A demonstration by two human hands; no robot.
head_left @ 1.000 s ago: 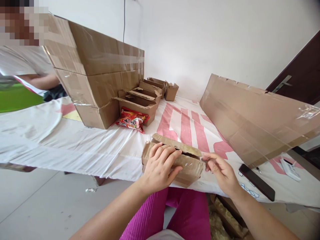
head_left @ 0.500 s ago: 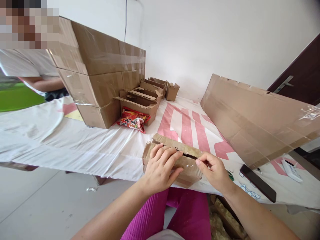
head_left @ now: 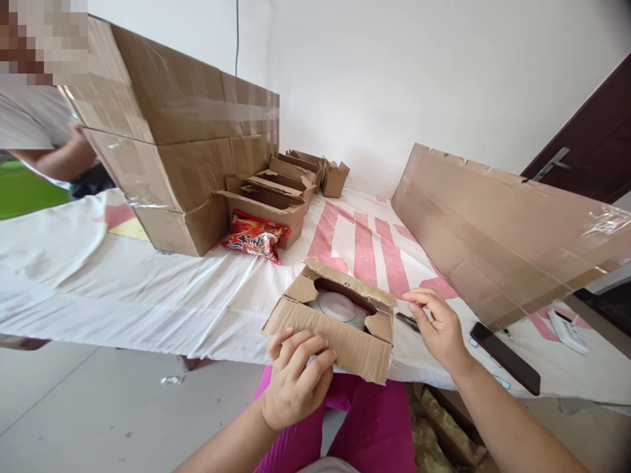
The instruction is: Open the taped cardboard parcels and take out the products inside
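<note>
One open box [head_left: 357,348] is touched by the curled left hand [head_left: 298,378]; near the right hand [head_left: 441,332], whose fingertips are drawn close, one phone [head_left: 505,358] is seen; neither grip can be told.

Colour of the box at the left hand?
Box: brown cardboard, best seen in the head view.

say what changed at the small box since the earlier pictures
The left hand pulled the near flap of the small box toward the person, exposing a round object inside. The right hand came off the box, shifting right. The red packet and phone stayed put.
</note>
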